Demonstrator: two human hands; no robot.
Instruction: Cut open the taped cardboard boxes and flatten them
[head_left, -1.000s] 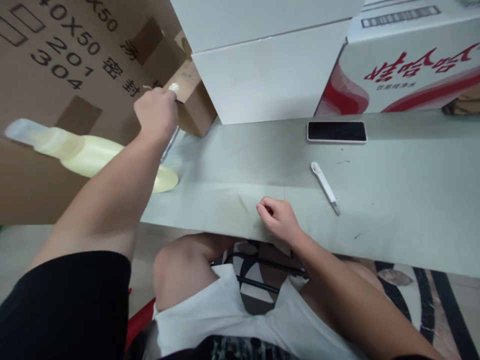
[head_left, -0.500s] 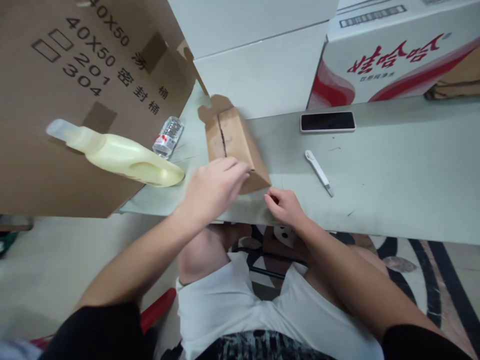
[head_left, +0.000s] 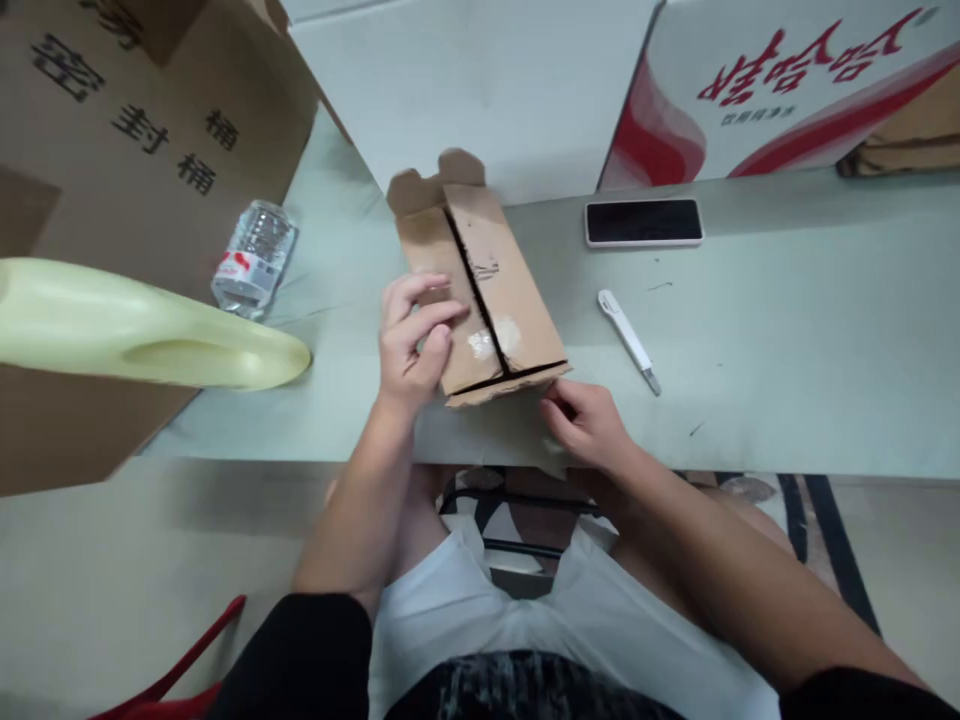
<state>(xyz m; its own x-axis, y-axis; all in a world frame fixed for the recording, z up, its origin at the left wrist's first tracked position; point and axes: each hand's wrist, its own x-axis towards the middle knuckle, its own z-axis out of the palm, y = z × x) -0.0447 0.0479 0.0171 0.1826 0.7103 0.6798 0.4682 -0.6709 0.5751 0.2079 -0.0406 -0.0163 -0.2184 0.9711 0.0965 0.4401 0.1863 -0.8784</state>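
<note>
A small brown cardboard box (head_left: 495, 285) lies flat on the grey-green table (head_left: 787, 400), its flaps showing a dark seam and white glue marks. My left hand (head_left: 412, 335) grips the box's left side, fingers curled over its top face. My right hand (head_left: 589, 425) sits at the box's near right corner, fingers bent and pinching the edge of the flap there.
A white utility knife (head_left: 630, 342) lies right of the box, a phone (head_left: 643, 222) behind it. A pale yellow jug (head_left: 135, 325) and a small water bottle (head_left: 251, 258) are at left. Large brown (head_left: 112, 120), white (head_left: 480, 80) and red-printed (head_left: 787, 90) cartons line the back.
My left hand brought the small box from the back left to the table's near edge and laid it flat. My right hand moved up to its near corner.
</note>
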